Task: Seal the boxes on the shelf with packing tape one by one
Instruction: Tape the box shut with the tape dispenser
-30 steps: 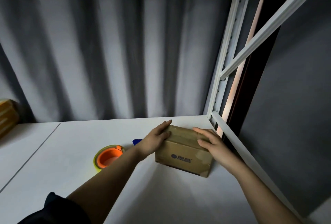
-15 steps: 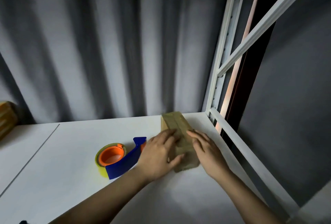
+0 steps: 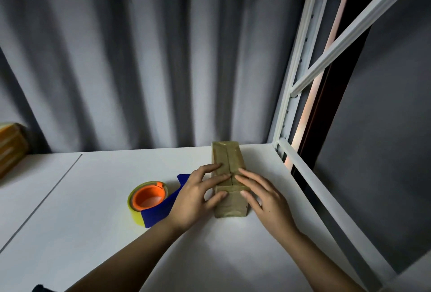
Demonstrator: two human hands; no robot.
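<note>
A: Item, lower left-centre: tape dispenser (image 3: 149, 203), idle on shelf (image 3: 70, 198).
B: Centre: box (image 3: 229, 179); left hand (image 3: 198, 196) and right hand (image 3: 263, 200), fingers flat, pressing flaps.
A: Advice: keep the seam closed before taping.

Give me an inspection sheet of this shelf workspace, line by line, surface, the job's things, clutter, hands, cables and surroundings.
Surface: white shelf board, a seam line at its left.
Job's things: cardboard box lying lengthwise away from the person, flaps down with a centre seam; tape dispenser, orange core and blue body, left of the box, untouched.
Clutter: another cardboard box at the far left edge, partly out of frame.
Hands: left hand and right hand press flat fingers on the box top, thumbs on its near end.
Cables: nothing seen.
Surroundings: grey curtain behind; white shelf frame at right.
</note>
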